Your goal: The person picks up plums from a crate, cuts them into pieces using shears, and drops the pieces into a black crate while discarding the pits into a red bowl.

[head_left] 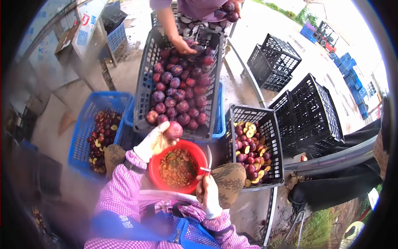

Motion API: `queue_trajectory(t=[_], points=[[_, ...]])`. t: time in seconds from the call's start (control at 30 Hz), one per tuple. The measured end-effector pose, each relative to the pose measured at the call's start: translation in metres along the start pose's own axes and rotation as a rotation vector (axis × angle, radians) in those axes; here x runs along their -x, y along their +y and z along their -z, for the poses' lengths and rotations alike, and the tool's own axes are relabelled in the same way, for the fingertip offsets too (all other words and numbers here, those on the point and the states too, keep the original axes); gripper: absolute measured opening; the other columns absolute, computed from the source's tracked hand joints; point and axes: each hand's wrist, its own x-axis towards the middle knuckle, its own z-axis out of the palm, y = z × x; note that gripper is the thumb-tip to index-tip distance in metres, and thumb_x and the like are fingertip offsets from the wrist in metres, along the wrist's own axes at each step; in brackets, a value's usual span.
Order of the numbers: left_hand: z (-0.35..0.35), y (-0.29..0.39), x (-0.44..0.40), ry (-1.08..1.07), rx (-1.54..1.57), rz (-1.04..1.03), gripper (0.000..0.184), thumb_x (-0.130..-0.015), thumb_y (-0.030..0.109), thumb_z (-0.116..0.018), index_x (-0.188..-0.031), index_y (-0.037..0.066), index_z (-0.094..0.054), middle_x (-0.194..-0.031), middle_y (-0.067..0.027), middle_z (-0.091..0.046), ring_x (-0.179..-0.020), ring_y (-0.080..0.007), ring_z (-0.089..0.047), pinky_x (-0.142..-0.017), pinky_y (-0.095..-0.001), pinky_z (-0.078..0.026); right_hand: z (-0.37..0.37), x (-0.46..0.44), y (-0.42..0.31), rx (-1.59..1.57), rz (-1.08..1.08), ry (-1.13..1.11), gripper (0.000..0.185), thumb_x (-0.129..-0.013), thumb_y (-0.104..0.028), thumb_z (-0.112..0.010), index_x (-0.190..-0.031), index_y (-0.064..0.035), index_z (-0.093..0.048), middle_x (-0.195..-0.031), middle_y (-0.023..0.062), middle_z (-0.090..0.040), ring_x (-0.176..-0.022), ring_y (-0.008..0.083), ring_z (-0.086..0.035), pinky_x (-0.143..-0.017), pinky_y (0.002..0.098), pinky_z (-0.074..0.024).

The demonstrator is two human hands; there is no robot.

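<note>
Between the gloved fingers of my left hand (154, 143) is a whole reddish plum (173, 130), held over the far rim of a red bucket (200, 151). My right hand (208, 191), partly gloved with bare fingertips, grips a small knife (206, 169). The knife has a red handle, and its curved blade points up and away from me. Inside the bucket lie plum pits and wet scraps (176, 166). Just beyond my left hand, a grey crate (142, 89) is full of whole plums (178, 94).
A blue crate (78, 137) at left and a black crate (276, 155) at right hold cut plums. Across from me, a co-worker's hand (183, 45) reaches into the plums; their other hand holds several. Stacked black crates (309, 116) stand at right, a forklift (324, 36) farther back.
</note>
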Motion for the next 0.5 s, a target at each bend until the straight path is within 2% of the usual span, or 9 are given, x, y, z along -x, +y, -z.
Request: queue_trajectory(t=[0.07,0.1,0.17,0.23,0.3,0.37,0.4,0.43,0.5], points=[[-0.011,-0.015,0.031,0.034,0.066,0.002,0.042,-0.085,0.04,-0.063,-0.109,0.005,-0.058,-0.101,-0.0099,-0.064,-0.087,-0.0236,-0.063,-0.07,-0.0302,-0.052,-0.013,-0.005,-0.007,-0.032,-0.054,-0.096,0.026,-0.098,-0.035,-0.041,-0.098,-0.0113,-0.052,-0.059,-0.0045,-0.04,-0.039,0.004,-0.027,-0.035,0.0196,-0.0182],[-0.011,-0.027,0.042,0.063,0.093,-0.026,0.039,-0.085,0.038,-0.063,-0.108,0.007,-0.058,-0.102,-0.0086,-0.064,-0.09,-0.0225,-0.062,-0.072,-0.0307,-0.051,-0.023,-0.009,-0.005,0.0,-0.033,-0.109,0.032,-0.099,-0.037,-0.039,-0.097,-0.0074,-0.052,-0.056,-0.0044,-0.038,-0.038,0.0034,-0.024,-0.034,0.02,-0.0165],[-0.011,-0.046,0.059,0.081,0.094,-0.11,0.037,-0.085,0.036,-0.063,-0.109,0.009,-0.058,-0.102,-0.007,-0.064,-0.093,-0.021,-0.061,-0.073,-0.0318,-0.051,-0.034,-0.016,0.003,0.14,0.037,-0.174,0.03,-0.099,-0.034,-0.039,-0.095,-0.0063,-0.051,-0.055,-0.005,-0.036,-0.038,0.0033,-0.023,-0.035,0.0202,-0.0166],[-0.018,-0.057,0.073,0.086,0.123,-0.11,0.039,-0.083,0.034,-0.063,-0.113,0.011,-0.055,-0.103,-0.0054,-0.062,-0.094,-0.0192,-0.06,-0.075,-0.034,-0.05,-0.046,-0.016,0.007,0.215,0.044,-0.126,0.02,-0.098,-0.022,-0.042,-0.091,-0.0056,-0.051,-0.059,-0.0053,-0.038,-0.047,0.0022,-0.028,-0.042,0.0191,-0.0228],[-0.019,-0.066,0.079,0.076,0.117,-0.132,0.039,-0.086,0.037,-0.059,-0.114,0.011,-0.054,-0.102,-0.0052,-0.062,-0.093,-0.0182,-0.059,-0.078,-0.0344,-0.048,-0.049,-0.016,0.014,0.543,0.235,-0.087,0.018,-0.096,-0.019,-0.045,-0.092,-0.0037,-0.053,-0.061,-0.0024,-0.043,-0.053,0.0044,-0.036,-0.048,0.0216,-0.0311],[-0.023,-0.073,0.081,0.068,0.046,-0.169,0.04,-0.088,0.041,-0.053,-0.114,0.01,-0.054,-0.1,-0.005,-0.061,-0.093,-0.0175,-0.058,-0.081,-0.034,-0.046,-0.049,-0.015,0.015,0.779,0.338,-0.049,0.019,-0.095,-0.02,-0.047,-0.094,-0.0017,-0.054,-0.062,0.0023,-0.048,-0.057,0.0082,-0.042,-0.053,0.0263,-0.0379],[-0.026,-0.077,0.081,0.104,0.002,-0.203,0.042,-0.089,0.045,-0.05,-0.113,0.01,-0.054,-0.099,-0.0046,-0.061,-0.093,-0.017,-0.057,-0.083,-0.0335,-0.045,-0.05,-0.013,0.015,0.83,0.333,-0.024,0.02,-0.094,-0.019,-0.048,-0.097,-0.0006,-0.054,-0.063,0.0092,-0.05,-0.059,0.0113,-0.047,-0.055,0.0299,-0.0407],[-0.017,-0.084,0.078,0.159,-0.054,-0.185,0.042,-0.09,0.048,-0.049,-0.11,0.011,-0.054,-0.098,-0.0045,-0.061,-0.091,-0.0156,-0.057,-0.074,-0.0304,-0.047,-0.048,-0.014,0.019,0.886,0.386,-0.008,0.02,-0.094,-0.019,-0.048,-0.098,-0.0007,-0.054,-0.063,0.0153,-0.051,-0.056,0.0193,-0.052,-0.055,0.0337,-0.0419],[-0.023,-0.081,0.083,0.278,-0.379,-0.204,0.038,-0.09,0.048,-0.047,-0.106,0.014,-0.055,-0.098,-0.0038,-0.061,-0.087,-0.0134,-0.057,-0.063,-0.0269,-0.048,-0.046,-0.013,0.026,1.02,0.402,0.015,0.021,-0.094,-0.021,-0.047,-0.098,-0.0009,-0.053,-0.066,0.0209,-0.054,-0.06,0.0323,-0.058,-0.057,0.039,-0.0434]])
